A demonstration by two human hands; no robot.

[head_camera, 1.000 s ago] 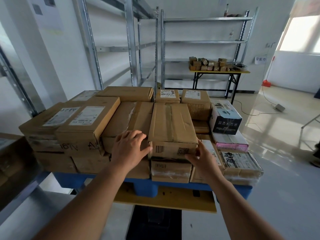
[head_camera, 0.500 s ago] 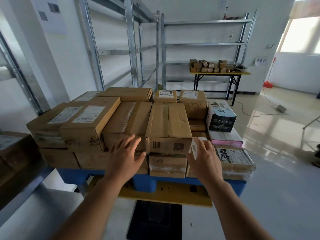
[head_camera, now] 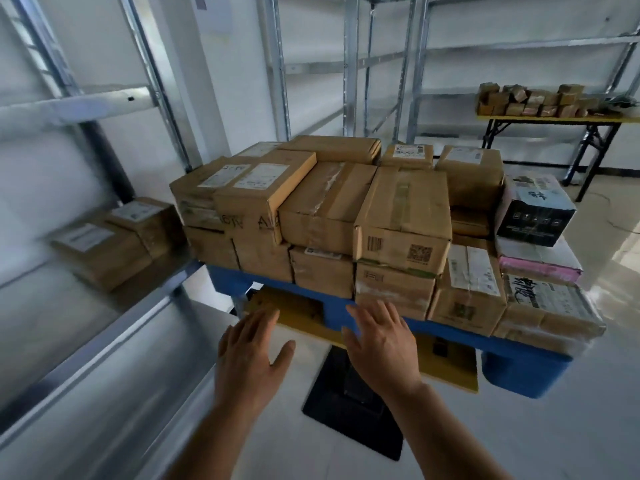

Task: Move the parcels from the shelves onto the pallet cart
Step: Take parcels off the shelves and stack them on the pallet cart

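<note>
The blue pallet cart [head_camera: 512,370] stands ahead, stacked two layers high with several brown cardboard parcels. A tall taped parcel [head_camera: 403,216] with a barcode sits on top near the front middle. My left hand [head_camera: 247,355] and my right hand [head_camera: 381,341] hover in front of the cart's near edge, fingers spread, holding nothing and touching no box. On the metal shelf [head_camera: 114,344] to my left, two brown parcels [head_camera: 114,237] with white labels lie side by side.
A black and blue printed box [head_camera: 535,211] and a pink package [head_camera: 540,263] sit on the cart's right side. A yellow table [head_camera: 554,117] with small boxes stands at the back right. Bare shelving [head_camera: 349,64] lines the wall. A black mat [head_camera: 353,407] lies on the floor.
Both hands have pulled back from the tall taped parcel and dropped below the cart's edge. My view has turned left, bringing the shelf parcels into sight.
</note>
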